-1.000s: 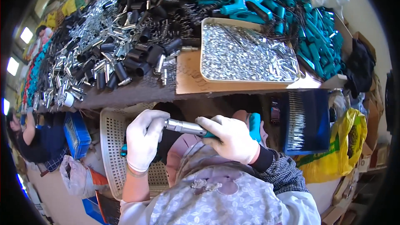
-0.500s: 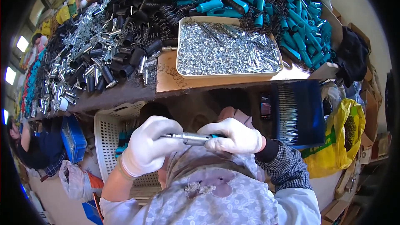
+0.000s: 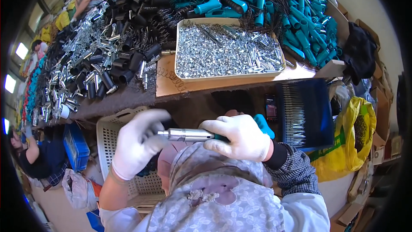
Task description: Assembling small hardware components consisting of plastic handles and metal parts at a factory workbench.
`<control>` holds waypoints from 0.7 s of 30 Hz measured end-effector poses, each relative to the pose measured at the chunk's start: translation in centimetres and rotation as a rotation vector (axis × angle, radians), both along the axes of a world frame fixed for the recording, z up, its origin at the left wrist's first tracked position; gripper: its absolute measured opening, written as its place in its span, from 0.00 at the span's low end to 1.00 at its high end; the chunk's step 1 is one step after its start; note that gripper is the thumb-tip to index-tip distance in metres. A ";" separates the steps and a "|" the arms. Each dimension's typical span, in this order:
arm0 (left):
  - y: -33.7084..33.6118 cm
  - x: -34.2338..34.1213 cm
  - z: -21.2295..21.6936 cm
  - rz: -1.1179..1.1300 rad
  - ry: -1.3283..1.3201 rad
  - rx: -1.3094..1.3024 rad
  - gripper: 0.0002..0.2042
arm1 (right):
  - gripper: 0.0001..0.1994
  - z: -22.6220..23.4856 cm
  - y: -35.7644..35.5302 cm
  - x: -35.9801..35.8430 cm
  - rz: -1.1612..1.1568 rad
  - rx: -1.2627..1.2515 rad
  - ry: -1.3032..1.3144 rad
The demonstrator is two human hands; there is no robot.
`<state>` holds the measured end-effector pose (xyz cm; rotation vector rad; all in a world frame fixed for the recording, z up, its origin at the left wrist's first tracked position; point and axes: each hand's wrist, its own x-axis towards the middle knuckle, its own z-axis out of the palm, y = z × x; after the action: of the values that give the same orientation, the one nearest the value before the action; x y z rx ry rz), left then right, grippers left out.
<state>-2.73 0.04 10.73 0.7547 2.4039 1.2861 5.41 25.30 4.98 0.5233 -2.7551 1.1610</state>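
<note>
Tray of small metal bits sits on worktop, center-far. Pile of tubes to its left, pile of handles w/ springs behind & to the right. Basket below worktop edge, near-left; box of pins near-right.

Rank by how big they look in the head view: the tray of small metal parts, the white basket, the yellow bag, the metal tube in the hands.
1. tray of small metal parts
2. white basket, partly hidden, so unsure against the tray
3. yellow bag
4. metal tube

Bright, even daylight; sharp centre, strong fisheye bending and black vignette at edges
</note>
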 end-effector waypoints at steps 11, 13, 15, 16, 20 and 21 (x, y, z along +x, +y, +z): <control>-0.1 -0.3 -0.3 -0.141 0.209 -0.052 0.18 | 0.19 0.2 -0.3 -0.1 -0.025 0.071 0.141; -0.1 0.0 0.4 -0.471 0.999 -0.068 0.13 | 0.19 -0.2 0.0 -0.3 0.018 -0.014 0.157; -0.7 -0.1 -1.1 -0.345 1.033 -0.042 0.12 | 0.19 0.0 -0.1 -0.1 0.003 0.014 0.154; 0.0 0.6 -0.8 -0.115 0.736 -0.019 0.15 | 0.20 -0.1 -0.4 -0.2 -0.009 0.051 0.173; 0.4 0.1 0.4 -0.185 0.282 -0.073 0.12 | 0.21 -0.4 -0.3 -0.8 0.013 0.061 0.204; 0.7 -0.4 0.5 -0.432 0.746 -0.090 0.11 | 0.22 -0.4 0.0 -0.9 0.045 -0.002 0.214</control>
<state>-3.10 0.69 11.28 1.8596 2.5514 0.7927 4.51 25.33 4.61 0.6708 -2.5728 1.0489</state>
